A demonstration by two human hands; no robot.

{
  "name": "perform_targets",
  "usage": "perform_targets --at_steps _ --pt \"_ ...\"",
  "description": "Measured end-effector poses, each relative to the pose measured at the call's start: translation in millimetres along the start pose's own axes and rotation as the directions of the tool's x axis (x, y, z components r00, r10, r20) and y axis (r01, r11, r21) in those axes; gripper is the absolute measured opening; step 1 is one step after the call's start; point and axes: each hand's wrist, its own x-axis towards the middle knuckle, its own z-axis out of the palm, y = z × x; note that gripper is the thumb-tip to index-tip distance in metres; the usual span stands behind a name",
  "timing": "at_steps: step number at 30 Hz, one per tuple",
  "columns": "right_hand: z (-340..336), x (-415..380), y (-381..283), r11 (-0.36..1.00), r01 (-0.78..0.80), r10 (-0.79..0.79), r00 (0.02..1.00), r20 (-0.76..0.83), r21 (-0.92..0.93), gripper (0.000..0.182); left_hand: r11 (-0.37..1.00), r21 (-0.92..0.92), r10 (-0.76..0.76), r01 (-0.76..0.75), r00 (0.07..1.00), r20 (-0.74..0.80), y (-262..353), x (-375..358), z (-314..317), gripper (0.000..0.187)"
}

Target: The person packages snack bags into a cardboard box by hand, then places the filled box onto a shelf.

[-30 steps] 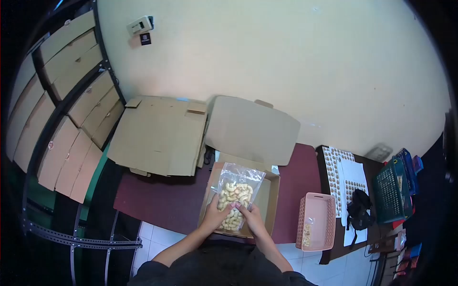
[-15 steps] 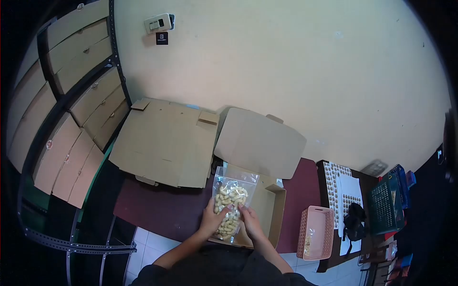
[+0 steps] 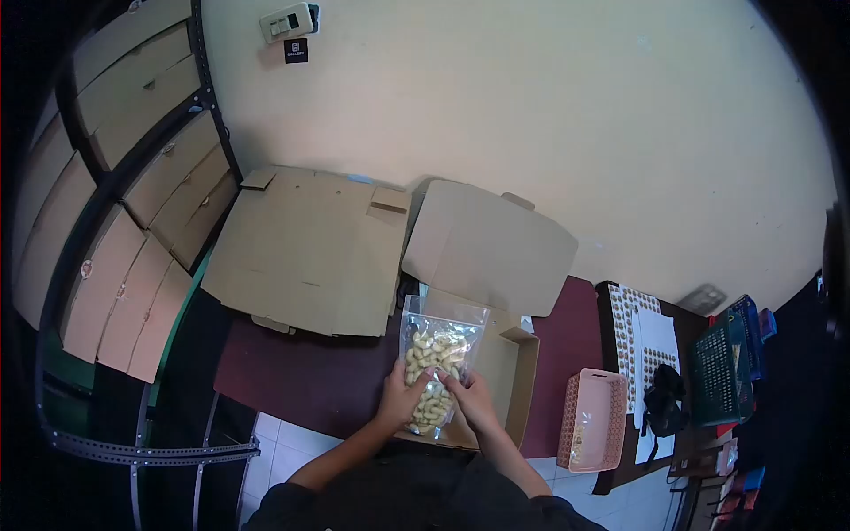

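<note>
A clear zip bag (image 3: 436, 354) full of pale, curved, nut-like pieces stands tilted up in front of me, over the front left of an open cardboard box (image 3: 522, 372). My left hand (image 3: 403, 396) grips the bag's left side, thumb on the front. On the opposite side my right hand (image 3: 471, 400) holds it too, with its thumb laid across the front near the other thumb. The fingers behind the bag are hidden. The box's lid (image 3: 491, 252) is folded back toward the wall.
To the left lies a large flat cardboard piece (image 3: 305, 252) on the maroon tabletop (image 3: 274, 372). A pink basket (image 3: 598, 420) is at the right, beside sticker sheets (image 3: 633, 332), a black bag (image 3: 664, 400) and a green crate (image 3: 719, 372). Shelves of cardboard boxes (image 3: 133, 301) line the left.
My right thumb has moved inward across the bag's front, closer to the left thumb. Both hands still hold the bag. The whole view has shifted slightly.
</note>
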Motion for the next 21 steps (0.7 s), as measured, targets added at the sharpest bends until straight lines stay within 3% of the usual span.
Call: perform_targets --at_steps 1,3,4,5,7,8,12,15,16,18,21 --pt "-0.9 -0.2 1.3 1.000 -0.002 0.002 1.000 -0.002 0.002 0.023 1.000 0.002 -0.002 0.002 1.000 0.001 -2.2 -0.3 1.1 0.039" --pt "-5.7 0.0 4.7 0.960 -0.104 0.116 0.993 -0.031 0.261 0.022 0.981 0.155 0.123 -0.113 0.991 -0.055 -3.0 -0.9 3.4 0.036" --pt "-10.4 -1.0 5.3 0.949 -0.119 0.130 0.991 -0.018 0.293 0.022 0.981 0.157 0.121 -0.112 0.991 -0.052 -5.1 -1.4 4.2 0.036" --pt "-12.3 -0.9 9.4 0.948 -0.120 0.132 0.991 -0.021 0.295 0.022 0.982 0.145 0.127 -0.118 0.991 -0.049 -8.7 -1.8 5.3 0.036" --pt "-13.6 -2.5 13.4 0.998 0.052 -0.054 0.998 0.038 0.047 0.023 0.984 0.135 0.127 -0.120 0.991 -0.046 -9.2 -4.6 8.1 0.036" --pt "-16.3 -5.8 11.8 0.998 0.059 -0.060 0.997 0.055 0.018 0.024 0.986 0.134 0.105 -0.099 0.994 -0.039 -8.1 -5.6 8.8 0.036" --pt "-16.5 -6.7 16.0 0.988 -0.042 0.044 0.999 -0.012 0.151 0.024 0.995 0.095 0.048 -0.043 0.998 -0.045 -1.4 -11.0 12.0 0.036" --pt "-24.0 -4.4 25.2 0.969 -0.048 0.039 0.998 0.040 0.241 0.026 0.982 0.169 0.101 -0.090 0.993 -0.057 -6.4 -12.6 12.6 0.036" --pt "-24.2 -5.7 24.8 0.969 -0.050 0.041 0.998 0.041 0.242 0.026 0.981 0.170 0.100 -0.089 0.993 -0.058 -6.5 -13.3 13.4 0.036" --pt "-23.5 -10.6 20.4 0.994 0.088 -0.091 0.994 0.054 0.064 0.027 0.973 0.192 0.136 -0.127 0.990 -0.036 -5.6 -14.7 16.1 0.036" --pt "-27.3 -15.1 9.8 0.993 0.013 -0.013 1.000 -0.001 0.113 0.025 0.968 0.181 0.181 -0.176 0.983 -0.009 -11.1 -10.4 23.4 0.037"
